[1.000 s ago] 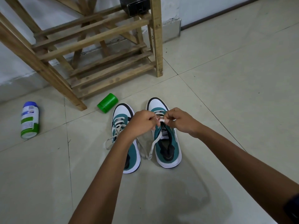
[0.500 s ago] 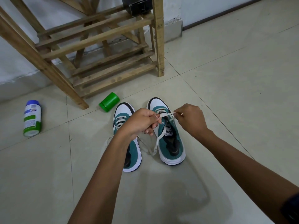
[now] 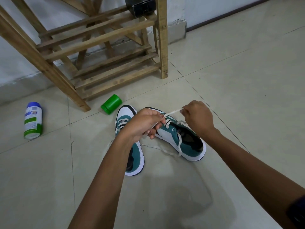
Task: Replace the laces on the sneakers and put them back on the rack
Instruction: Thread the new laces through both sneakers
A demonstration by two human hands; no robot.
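Observation:
Two teal-and-white sneakers lie on the tiled floor. The left sneaker stands flat, partly hidden by my left forearm. The right sneaker is tipped onto its side, heel toward me. My left hand grips the right sneaker near its toe and pinches the white lace there. My right hand pinches the lace's free end and holds it taut up and to the right. Another length of lace trails on the floor between the sneakers.
A wooden slatted shoe rack stands just behind the sneakers, with a black box on an upper shelf. A green cylinder lies by the rack's leg. A white, blue and green bottle lies at the left.
My right hand has drawn the lace out to the right, away from my left hand. The right sneaker has tipped onto its side and turned.

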